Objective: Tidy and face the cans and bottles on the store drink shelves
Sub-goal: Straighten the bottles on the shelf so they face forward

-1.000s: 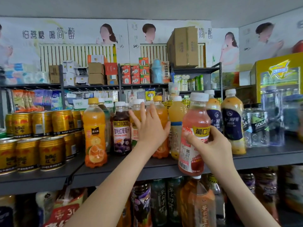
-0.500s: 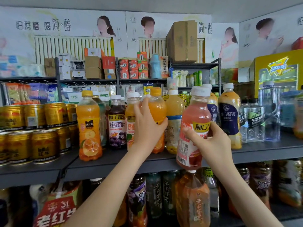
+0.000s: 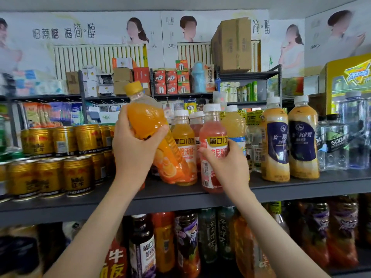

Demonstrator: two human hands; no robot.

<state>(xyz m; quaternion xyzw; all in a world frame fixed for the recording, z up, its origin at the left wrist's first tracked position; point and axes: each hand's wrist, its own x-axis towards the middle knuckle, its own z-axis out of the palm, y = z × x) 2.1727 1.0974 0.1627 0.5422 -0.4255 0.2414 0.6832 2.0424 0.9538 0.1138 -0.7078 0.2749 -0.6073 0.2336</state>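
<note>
Glossy clear plastic on the orange bottle [image 3: 146, 119], light catching its smooth shoulder; the pink bottle [image 3: 213, 131] wears a slick printed label. Gold cans [image 3: 77, 177] gleam, shiny metal. The shelf [image 3: 301, 189] looks matt grey metal, and the box [image 3: 232, 45] up top is dull brown cardboard.

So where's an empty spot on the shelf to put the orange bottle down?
Bare shelf shows between the gold cans and the pink bottle, under the tilted orange bottle. A free strip also runs in front of the blue-labelled bottles. Behind the pink bottle it is crowded with bottles.
</note>
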